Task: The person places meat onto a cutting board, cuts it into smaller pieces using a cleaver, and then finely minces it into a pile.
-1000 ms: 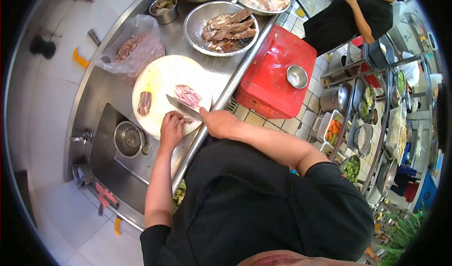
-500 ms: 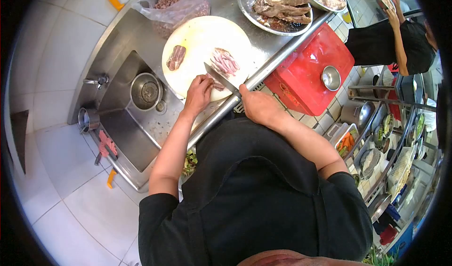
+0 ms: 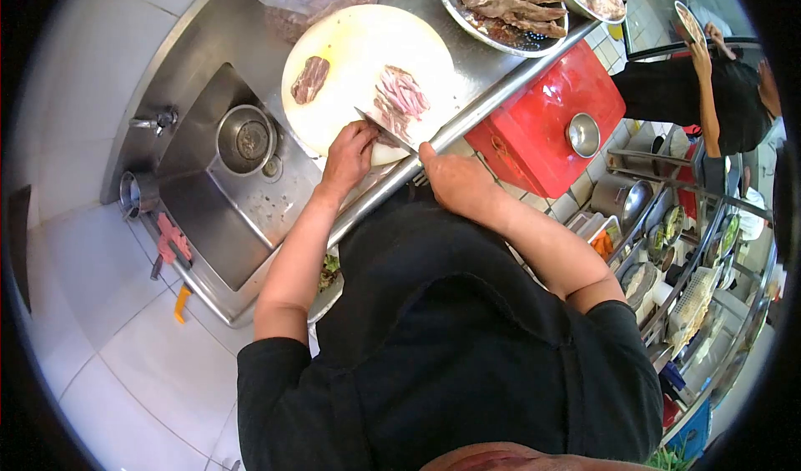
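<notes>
A round white cutting board (image 3: 359, 45) lies on the steel counter. My right hand (image 3: 457, 186) is wrapped round the handle of a kitchen knife (image 3: 385, 129), its blade angled across the board's near part. My left hand (image 3: 349, 158), fingers curled and pressed together, holds a piece of meat (image 3: 387, 141) beside the blade; most of that piece is hidden. Just beyond the knife is a pile of pink meat slices (image 3: 404, 92). A separate dark chunk of meat (image 3: 310, 80) sits on the board's left side.
Left of the board is a steel sink (image 3: 196, 183) with a metal pot (image 3: 247, 140). A bag of beans (image 3: 321, 4) and a bowl of meat strips (image 3: 517, 8) stand behind. At right are a red container (image 3: 542, 120), shelving (image 3: 667, 229) and another person (image 3: 676, 95).
The view has shifted slightly. On the board, the knife and my left hand sit a little closer to me, and more slices lie along the blade. The other person's arms have moved.
</notes>
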The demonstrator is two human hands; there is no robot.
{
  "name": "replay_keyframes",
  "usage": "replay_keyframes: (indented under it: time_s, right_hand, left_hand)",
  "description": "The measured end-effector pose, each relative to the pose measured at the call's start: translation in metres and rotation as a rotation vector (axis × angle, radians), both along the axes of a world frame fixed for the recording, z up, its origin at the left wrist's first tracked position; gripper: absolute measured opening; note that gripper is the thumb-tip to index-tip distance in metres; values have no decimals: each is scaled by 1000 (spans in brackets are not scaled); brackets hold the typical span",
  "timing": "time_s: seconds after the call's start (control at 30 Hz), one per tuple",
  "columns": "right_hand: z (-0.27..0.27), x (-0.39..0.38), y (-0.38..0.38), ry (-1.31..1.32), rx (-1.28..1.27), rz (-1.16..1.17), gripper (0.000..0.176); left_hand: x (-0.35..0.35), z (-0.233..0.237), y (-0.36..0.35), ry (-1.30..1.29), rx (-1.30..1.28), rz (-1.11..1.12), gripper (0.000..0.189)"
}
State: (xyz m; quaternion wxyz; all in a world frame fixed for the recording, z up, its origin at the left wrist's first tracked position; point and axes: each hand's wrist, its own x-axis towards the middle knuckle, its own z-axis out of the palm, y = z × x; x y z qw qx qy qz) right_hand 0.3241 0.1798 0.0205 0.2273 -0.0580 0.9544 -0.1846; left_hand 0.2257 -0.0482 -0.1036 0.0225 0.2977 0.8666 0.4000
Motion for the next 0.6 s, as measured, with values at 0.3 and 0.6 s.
replay_keyframes:
  time_s: [0.3,0.6]
  right_hand:
    - [-29,-10,-9,55,-1,23,23]
    - [17,8,3,10,-41,-51,28]
  left_hand:
    - [-3,-7,-1,21,22,-27,22]
    - [5,-8,1,95,28,53,16]
